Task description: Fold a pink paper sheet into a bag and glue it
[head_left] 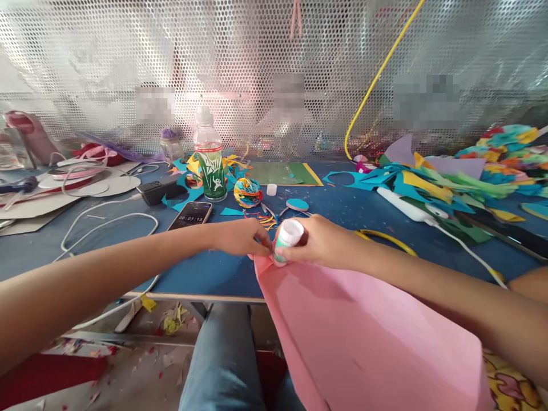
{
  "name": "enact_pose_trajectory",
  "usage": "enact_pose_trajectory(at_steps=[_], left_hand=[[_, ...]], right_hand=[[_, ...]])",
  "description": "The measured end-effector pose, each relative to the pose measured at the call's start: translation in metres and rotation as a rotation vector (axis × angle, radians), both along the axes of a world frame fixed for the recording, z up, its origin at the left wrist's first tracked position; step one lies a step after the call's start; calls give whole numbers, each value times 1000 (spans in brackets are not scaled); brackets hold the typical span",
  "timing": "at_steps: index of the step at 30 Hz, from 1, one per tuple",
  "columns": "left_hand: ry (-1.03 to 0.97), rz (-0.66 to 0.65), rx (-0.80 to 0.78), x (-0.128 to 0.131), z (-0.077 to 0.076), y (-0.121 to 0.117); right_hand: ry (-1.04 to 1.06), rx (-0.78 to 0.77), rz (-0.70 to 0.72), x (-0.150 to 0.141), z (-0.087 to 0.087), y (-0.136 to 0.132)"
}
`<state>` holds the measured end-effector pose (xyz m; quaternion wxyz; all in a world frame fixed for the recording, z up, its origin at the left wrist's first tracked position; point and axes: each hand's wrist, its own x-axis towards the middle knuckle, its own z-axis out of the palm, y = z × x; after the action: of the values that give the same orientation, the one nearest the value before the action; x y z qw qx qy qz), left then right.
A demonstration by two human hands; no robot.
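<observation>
My right hand [323, 242] is wrapped round a white glue stick [290, 230] with a green label. Its round white end faces up, and the lower end meets the corner of a large pink sheet of paper [368, 325]. That lower tip is hidden. My left hand [243, 237] pinches the same corner of the sheet, just left of the glue stick. From there the sheet hangs over the table edge across my lap. A small white cap [271, 189] stands beyond my hands, beside a ball of multicoloured thread [248, 193].
On the blue table [184, 274] are a phone [190, 216], a green-labelled bottle [213, 165], scissors [297, 204] and a white cable [115, 216]. Coloured paper scraps [428, 180] and a white corded tool [402, 205] lie at right. A perforated metal screen [240, 68] rises behind.
</observation>
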<state>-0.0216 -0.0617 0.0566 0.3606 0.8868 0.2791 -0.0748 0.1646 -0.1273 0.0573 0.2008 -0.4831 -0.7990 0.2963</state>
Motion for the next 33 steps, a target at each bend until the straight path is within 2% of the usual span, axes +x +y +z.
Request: enact_pose_trajectory(at_steps=[6,10,12,15,18,23,25,29,33], left_hand=[[-14,-29,56,0,-3,0],[-19,-16,97,1,-1,-4],[-3,2,131,2,1,-7],[9,9,212,4,6,-15],[9,-21,283,7,10,-25],[-23,-133,342,15,16,-39],[0,-113,361,18,16,-43],[102,57,414,24,16,-46],[34,108,400,29,12,-47]], right_hand=[[-40,-22,19,-2,-5,9],[-56,-29,2,1,2,2],[32,-22,1,8,10,-5],[369,58,-160,24,14,-12],[592,112,-318,38,0,-12],[585,73,-259,45,-50,0],[598,59,-246,43,-63,4],[625,24,-177,43,-69,6],[589,46,-171,46,-68,6]])
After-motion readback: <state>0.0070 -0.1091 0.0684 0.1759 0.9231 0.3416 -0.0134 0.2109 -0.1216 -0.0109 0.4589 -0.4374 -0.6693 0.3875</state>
